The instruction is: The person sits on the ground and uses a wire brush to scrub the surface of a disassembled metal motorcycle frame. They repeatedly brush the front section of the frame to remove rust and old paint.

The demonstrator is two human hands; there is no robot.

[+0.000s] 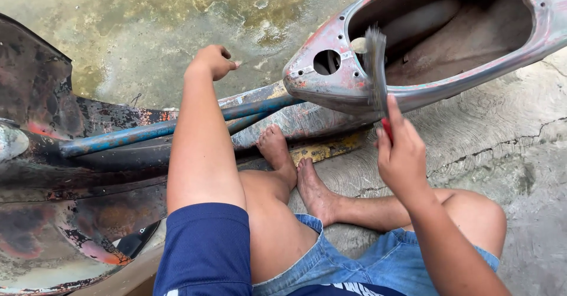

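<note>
Gripping the wire brush (375, 66) by its red handle, my right hand (400, 154) kept its bristles against the stripped scooter frame (331, 89). My left hand (214, 61), loosely curled and empty, hovered near the blue tube (147, 132), seemingly for balance.

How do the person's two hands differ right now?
The right hand grips a wire brush by its red handle, raised against the scooter shell. The left hand holds no tool; it is curled loosely at the blue tube, farther away. The right arm is bare; the left shows a blue sleeve. Both reach toward the stripped frame.
</note>
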